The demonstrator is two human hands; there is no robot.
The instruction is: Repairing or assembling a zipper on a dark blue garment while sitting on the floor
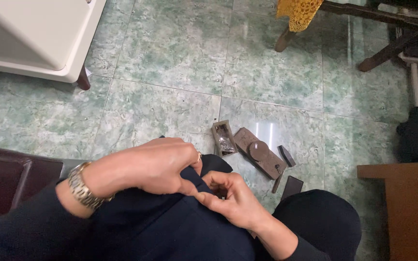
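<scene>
Dark cloth (170, 222) pinched by left hand (153, 166) and right hand (231, 195); brown lock parts (260, 152) on floor beyond.

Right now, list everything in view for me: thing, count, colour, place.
floor tiles: many, green marbled, whole floor
brown lock body: one, brown with round knob, floor ahead of hands
small open box: one, grey-brown, left of lock body
dark flat pieces: three, dark, around lock body's right end
white cabinet: one, white, top left
wooden furniture legs: several, dark brown, top right
yellow lace cloth: one, yellow, top edge
wooden cabinet: one, brown, right edge
wristwatch: one, gold, left wrist
ring: one, gold, left hand
left hand: one, pinching dark fabric on lap
right hand: one, pinching something small, unclear
</scene>
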